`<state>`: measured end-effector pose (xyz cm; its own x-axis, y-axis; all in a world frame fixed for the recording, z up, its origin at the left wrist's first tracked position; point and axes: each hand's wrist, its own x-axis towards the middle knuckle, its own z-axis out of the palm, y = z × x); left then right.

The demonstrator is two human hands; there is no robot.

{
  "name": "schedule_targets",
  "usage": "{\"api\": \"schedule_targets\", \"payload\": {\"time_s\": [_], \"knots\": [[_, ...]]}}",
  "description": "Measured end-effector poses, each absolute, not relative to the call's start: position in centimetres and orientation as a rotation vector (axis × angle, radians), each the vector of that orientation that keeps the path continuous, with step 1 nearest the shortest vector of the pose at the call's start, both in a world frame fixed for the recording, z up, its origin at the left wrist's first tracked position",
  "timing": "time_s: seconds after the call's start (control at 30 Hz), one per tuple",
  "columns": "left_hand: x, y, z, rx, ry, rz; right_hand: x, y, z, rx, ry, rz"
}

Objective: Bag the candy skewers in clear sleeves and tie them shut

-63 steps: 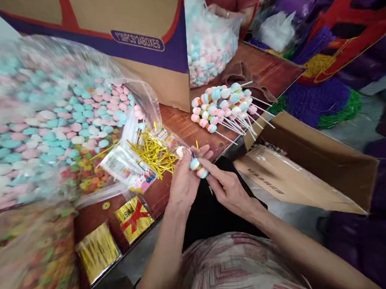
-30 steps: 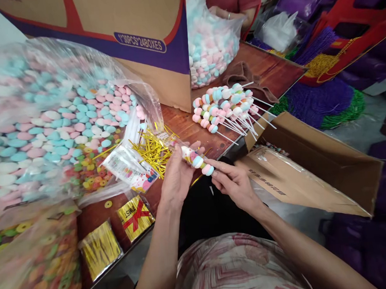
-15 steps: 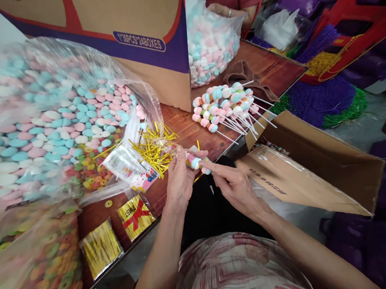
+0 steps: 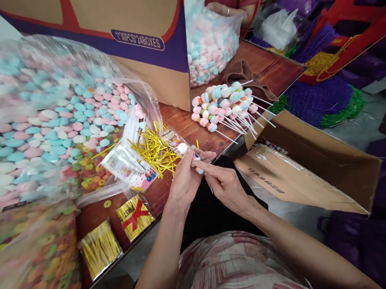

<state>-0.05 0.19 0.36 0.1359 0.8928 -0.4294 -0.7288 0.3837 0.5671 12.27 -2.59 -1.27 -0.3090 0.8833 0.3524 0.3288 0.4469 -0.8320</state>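
Observation:
My left hand (image 4: 184,182) is closed around a clear printed bag (image 4: 172,138) that points up and left over the table edge. Part of a marshmallow skewer (image 4: 182,148) shows white through the film; its lower, blue end sticks out below my left fingers. My right hand (image 4: 227,185) pinches at that lower end, index finger stretched along it and nearly meeting the left hand. The stick itself is hidden. Beside the bag lies a heap of gold twist ties (image 4: 155,151), with a stack of flat printed bags (image 4: 131,164) to its left.
Finished-looking marshmallow skewers (image 4: 223,102) lie piled at the table's edge. A large bag of marshmallows (image 4: 46,124) and a bag of gummy rings (image 4: 39,261) fill the left. An open carton (image 4: 314,171) stands right; a tall box (image 4: 162,83) blocks the back. Another person sits beyond.
The marshmallow skewer has slid up and left, deeper into the bag. My right hand has followed it leftward, toward my left hand. The bag's far end now shows more fully.

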Motion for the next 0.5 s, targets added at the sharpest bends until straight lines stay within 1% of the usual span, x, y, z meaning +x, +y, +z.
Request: {"api": "schedule_targets", "payload": {"time_s": [0.1, 0.23, 0.5], "knots": [[-0.3, 0.3, 0.5, 0.182, 0.759, 1.190, 12.1, -2.7, -1.2, -1.003, -1.864, 0.794], [-0.6, 0.5, 0.5, 0.187, 0.768, 1.277, 12.1, -3.3, -1.6, -1.109, -1.835, 0.702], [-0.4, 0.2, 0.1, 0.212, 0.833, 1.236, 11.9, -3.4, -1.9, -1.063, -1.933, 0.729]]}}
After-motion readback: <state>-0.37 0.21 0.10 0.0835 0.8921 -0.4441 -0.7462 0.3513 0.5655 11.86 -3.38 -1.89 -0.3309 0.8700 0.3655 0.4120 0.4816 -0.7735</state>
